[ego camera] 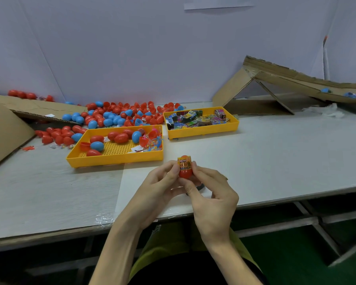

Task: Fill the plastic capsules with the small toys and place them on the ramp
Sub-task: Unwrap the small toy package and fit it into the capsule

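**Head view: capsule pinched in both hands, slip risk near the table edge**

I am watching both hands working at 6 o'clock on the white table (pixel 275 161). The left hand (pixel 162 182) and right hand (pixel 212 194) are both pinching the red egg-shaped plastic capsule (pixel 185 173) at the fingertips. They are holding it upright just above the tabletop, with a printed orange paper band (pixel 184 163) sitting round its upper half. I am judging this hold as light. If the fingers are twisting the band, the smooth shell could be slipping free and rolling toward the near edge. The halves could also be popping apart and spilling the toy. The brown cardboard ramp (pixel 286 79) is lying well apart at 2 o'clock, so the carry is adding another chance of a drop.
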